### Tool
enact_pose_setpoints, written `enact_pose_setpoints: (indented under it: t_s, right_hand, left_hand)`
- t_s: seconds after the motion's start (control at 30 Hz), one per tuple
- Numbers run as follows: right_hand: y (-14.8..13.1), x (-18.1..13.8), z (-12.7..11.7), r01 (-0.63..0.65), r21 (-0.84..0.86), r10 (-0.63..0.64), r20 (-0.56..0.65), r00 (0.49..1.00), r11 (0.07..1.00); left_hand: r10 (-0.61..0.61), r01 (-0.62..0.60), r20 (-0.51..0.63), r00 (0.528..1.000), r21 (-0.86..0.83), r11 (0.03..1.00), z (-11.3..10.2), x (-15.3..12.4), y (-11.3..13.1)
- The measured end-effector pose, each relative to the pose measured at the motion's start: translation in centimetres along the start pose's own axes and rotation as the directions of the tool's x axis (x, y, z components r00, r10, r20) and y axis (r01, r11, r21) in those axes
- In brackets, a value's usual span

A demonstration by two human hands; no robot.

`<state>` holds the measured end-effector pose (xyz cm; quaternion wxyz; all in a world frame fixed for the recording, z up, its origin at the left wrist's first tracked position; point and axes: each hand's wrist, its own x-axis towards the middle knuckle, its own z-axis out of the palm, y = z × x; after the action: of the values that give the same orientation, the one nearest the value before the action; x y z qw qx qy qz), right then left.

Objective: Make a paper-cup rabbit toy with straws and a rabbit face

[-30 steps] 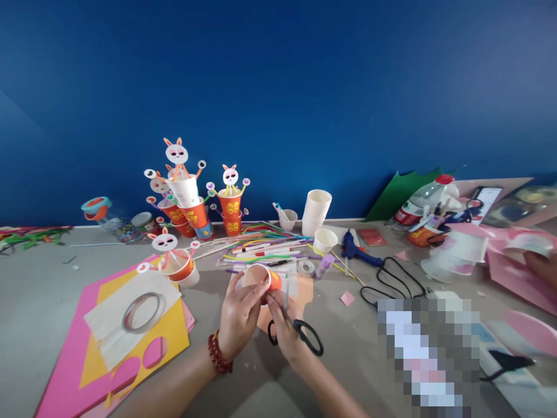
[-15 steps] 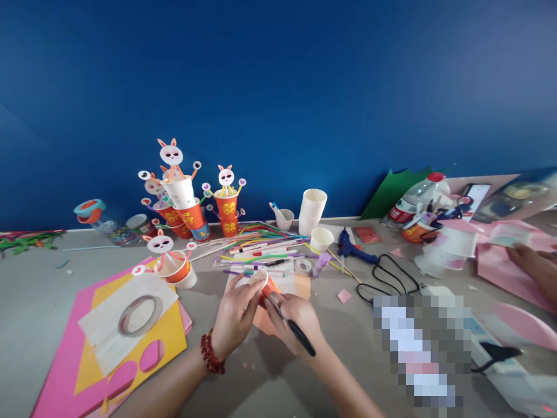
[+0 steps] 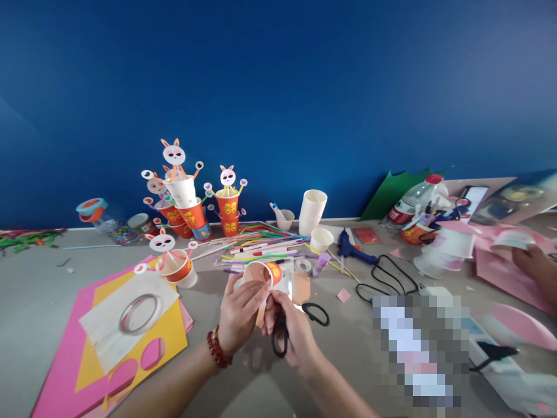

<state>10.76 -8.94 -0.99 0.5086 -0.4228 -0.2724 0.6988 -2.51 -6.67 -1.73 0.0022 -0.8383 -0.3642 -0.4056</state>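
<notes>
My left hand (image 3: 238, 316) is closed round an orange paper cup (image 3: 262, 271) with a white inside, held tilted with its mouth toward me. My right hand (image 3: 289, 331) grips black-handled scissors (image 3: 300, 322), their handles spread apart, the blades hidden near the cup's base. Both hands hover over the grey table (image 3: 39, 290) just in front of a heap of coloured straws (image 3: 261, 247). A red bead bracelet (image 3: 216, 348) circles my left wrist.
Pink and yellow foam sheets (image 3: 87, 371) with a tape roll (image 3: 140, 305) lie at left. Finished bunny cups (image 3: 185, 200) stand at the back, with stacked white cups (image 3: 313, 210), a blue glue gun (image 3: 354, 249) and its black cord. Another person's hand (image 3: 533, 264) works at the far right.
The cup has been tipped up so its mouth faces me. The scissors have turned and their handles now spread wide below my right hand.
</notes>
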Motion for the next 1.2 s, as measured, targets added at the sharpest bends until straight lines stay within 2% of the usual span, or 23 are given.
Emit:
enact_pose_setpoints:
  t_s: [0.1, 0.17, 0.2, 0.23, 0.3, 0.37, 0.43, 0.47, 0.5, 0.53, 0.57, 0.6, 0.63, 0.7, 0.73, 0.77, 0.83, 0.9, 0.93, 1.0, 1.07, 1.13, 1.2]
  right_hand:
    - [-0.2, 0.1, -0.1, 0.045, -0.086, -0.044, 0.017, 0.999, 0.995]
    - [-0.7, 0.1, -0.5, 0.151, -0.302, -0.136, 0.071, 0.988, 0.941]
    - [-1.0, 0.1, -0.8, 0.219, -0.45, -0.189, 0.112, 0.976, 0.866]
    - [-1.3, 0.1, -1.1, 0.288, -0.605, -0.245, 0.156, 0.957, 0.742]
    - [-1.9, 0.2, -1.7, 0.381, -0.843, -0.346, 0.253, 0.903, 0.38]
    - [-2.3, 0.4, -2.2, 0.404, -0.914, -0.395, 0.362, 0.845, 0.027]
    - [-2.5, 0.6, -2.7, 0.413, -0.895, -0.391, 0.446, 0.805, -0.17]
    - [-2.5, 0.8, -2.9, 0.417, -0.886, -0.391, 0.464, 0.795, -0.205]
    - [-2.5, 0.9, -3.0, 0.42, -0.887, -0.4, 0.462, 0.791, -0.195]
    - [-2.5, 0.9, -3.0, 0.421, -0.896, -0.42, 0.439, 0.795, -0.14]
    - [-2.4, 1.0, -3.0, 0.423, -0.905, -0.433, 0.397, 0.81, -0.039]
    - [-2.2, 0.9, -2.8, 0.421, -0.9, -0.427, 0.34, 0.838, 0.111]
    - [-2.0, 0.9, -2.6, 0.409, -0.859, -0.392, 0.277, 0.877, 0.309]
    - [-1.5, 0.8, -2.0, 0.322, -0.663, -0.262, 0.192, 0.946, 0.676]
    - [-1.2, 0.7, -1.8, 0.263, -0.549, -0.2, 0.173, 0.964, 0.794]
    - [-0.9, 0.7, -1.5, 0.214, -0.454, -0.156, 0.163, 0.974, 0.865]
    - [-0.8, 0.6, -1.3, 0.197, -0.387, -0.15, 0.149, 0.977, 0.901]
    - [-1.2, 0.4, -1.4, 0.276, -0.493, -0.223, 0.164, 0.961, 0.825]
    - [-1.5, 0.3, -1.5, 0.335, -0.594, -0.281, 0.185, 0.942, 0.732]
    - [-2.2, 0.1, -1.9, 0.426, -0.791, -0.392, 0.258, 0.883, 0.439]
    - [-2.6, 0.2, -2.3, 0.456, -0.877, -0.434, 0.356, 0.828, 0.152]
    - [-2.4, 0.5, -2.5, 0.469, -0.882, -0.438, 0.441, 0.783, -0.049]
    - [-1.8, 1.1, -2.6, 0.466, -0.867, -0.454, 0.491, 0.743, -0.175]
  left_hand:
    - [-0.022, 0.022, 0.006, 1.0, -0.039, 0.999, 0.0, 0.1, 0.0]
    - [-0.061, 0.062, 0.021, 0.998, -0.074, 0.995, -0.1, 0.0, 0.0]
    - [-0.08, 0.082, 0.031, 0.996, -0.088, 0.993, -0.1, 0.0, 0.0]
    - [-0.095, 0.098, 0.041, 0.995, -0.1, 0.99, -0.1, 0.0, -0.1]
    - [-0.111, 0.117, 0.058, 0.992, -0.115, 0.987, -0.1, 0.0, -0.2]
    - [-0.111, 0.119, 0.068, 0.991, -0.119, 0.986, -0.2, 0.0, -0.4]
    - [-0.11, 0.12, 0.084, 0.99, -0.117, 0.986, -0.3, 0.2, -0.4]
    - [-0.11, 0.12, 0.087, 0.99, -0.119, 0.986, -0.3, 0.2, -0.4]
    - [-0.109, 0.119, 0.086, 0.99, -0.123, 0.985, -0.3, 0.3, -0.3]
    - [-0.104, 0.114, 0.082, 0.991, -0.13, 0.985, -0.3, 0.3, -0.3]
    - [-0.097, 0.107, 0.078, 0.992, -0.135, 0.985, -0.2, 0.3, -0.2]
    - [-0.09, 0.1, 0.072, 0.993, -0.139, 0.985, -0.1, 0.2, -0.2]
    - [-0.084, 0.092, 0.063, 0.994, -0.141, 0.986, 0.0, 0.1, -0.1]
    - [-0.082, 0.087, 0.047, 0.996, -0.135, 0.987, 0.3, -0.2, -0.1]
    - [-0.082, 0.086, 0.038, 0.996, -0.132, 0.988, 0.5, -0.4, -0.1]
    - [-0.081, 0.085, 0.03, 0.996, -0.135, 0.987, 0.7, -0.7, -0.1]
    - [-0.097, 0.098, 0.014, 0.995, -0.186, 0.978, 0.9, -1.0, 0.0]
    - [-0.202, 0.197, 0.017, 0.979, -0.315, 0.928, 1.0, -1.1, 0.1]
    - [-0.282, 0.271, 0.031, 0.959, -0.403, 0.874, 0.9, -1.1, 0.2]
    - [-0.44, 0.41, 0.096, 0.893, -0.577, 0.707, 0.6, -0.6, 0.4]
    - [-0.533, 0.482, 0.163, 0.83, -0.691, 0.539, 0.3, 0.1, 0.5]
    - [-0.6, 0.525, 0.21, 0.772, -0.742, 0.417, 0.1, 0.7, 0.6]
    - [-0.656, 0.551, 0.236, 0.717, -0.769, 0.325, 0.1, 1.1, 0.6]
